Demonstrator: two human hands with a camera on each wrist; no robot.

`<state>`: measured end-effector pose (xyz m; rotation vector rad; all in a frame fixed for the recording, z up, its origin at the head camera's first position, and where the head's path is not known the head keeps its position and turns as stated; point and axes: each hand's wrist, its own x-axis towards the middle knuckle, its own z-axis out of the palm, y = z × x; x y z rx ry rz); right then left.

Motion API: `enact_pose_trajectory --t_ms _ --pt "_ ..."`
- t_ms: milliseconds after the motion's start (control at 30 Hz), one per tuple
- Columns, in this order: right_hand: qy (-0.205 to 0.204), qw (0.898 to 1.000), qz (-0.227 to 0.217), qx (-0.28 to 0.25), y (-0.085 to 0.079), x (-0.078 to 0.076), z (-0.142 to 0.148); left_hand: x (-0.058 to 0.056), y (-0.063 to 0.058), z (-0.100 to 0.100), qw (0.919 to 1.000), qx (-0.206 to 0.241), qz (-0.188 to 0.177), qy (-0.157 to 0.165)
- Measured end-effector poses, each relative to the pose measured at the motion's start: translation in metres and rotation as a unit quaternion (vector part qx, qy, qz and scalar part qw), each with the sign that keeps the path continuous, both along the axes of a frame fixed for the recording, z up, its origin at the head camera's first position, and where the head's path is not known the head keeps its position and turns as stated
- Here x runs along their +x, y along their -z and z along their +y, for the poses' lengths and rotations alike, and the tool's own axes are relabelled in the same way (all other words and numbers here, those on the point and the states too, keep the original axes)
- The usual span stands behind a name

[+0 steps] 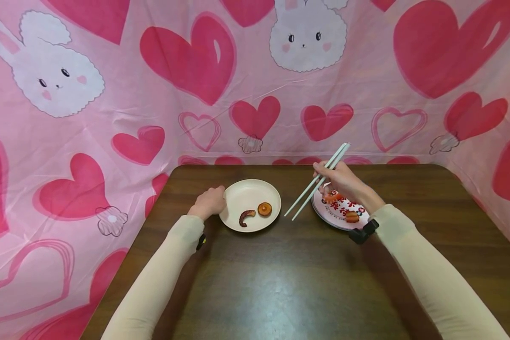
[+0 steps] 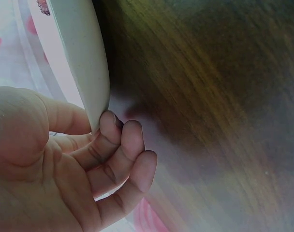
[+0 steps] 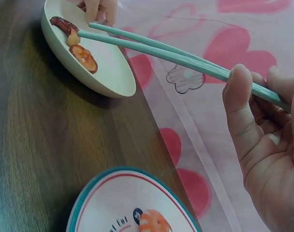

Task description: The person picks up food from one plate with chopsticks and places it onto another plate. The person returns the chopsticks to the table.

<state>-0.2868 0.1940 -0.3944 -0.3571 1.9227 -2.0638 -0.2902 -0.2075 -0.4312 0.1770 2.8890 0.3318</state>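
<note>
My left hand pinches the rim of a cream plate, thumb on the upper side and fingers curled beneath. On that plate lie a dark red octopus tentacle and a round brown slice, like a mushroom. My right hand holds a pair of pale green chopsticks. Their tips are slightly apart with nothing between them, over the table between the two plates in the head view. Below the right hand is a patterned plate, partly hidden by hand and wrist.
The patterned plate bears an orange shrimp-like piece and an orange-brown piece. Both plates stand toward the far side of the brown wooden table. Pink heart-patterned cloth hangs behind and at the sides.
</note>
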Motion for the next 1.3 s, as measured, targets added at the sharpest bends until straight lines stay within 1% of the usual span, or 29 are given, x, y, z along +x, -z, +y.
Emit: enact_pose_trajectory --t_ms 500,833,1033,1300 --pt "0.002 1.000 0.001 -0.028 0.003 0.001 0.024 0.002 -0.003 0.001 0.9999 0.004 -0.011 -0.003" --pt "0.021 0.999 -0.010 -0.021 0.009 0.005 0.035 0.001 -0.001 0.001 1.0000 0.002 -0.008 -0.005" --pt "0.033 0.999 -0.003 -0.015 0.013 0.007 0.044 0.003 -0.002 0.001 1.0000 0.004 -0.006 -0.004" --pt "0.052 0.998 -0.002 -0.040 0.017 0.013 0.056 0.002 -0.003 0.001 1.0000 0.002 -0.005 -0.004"
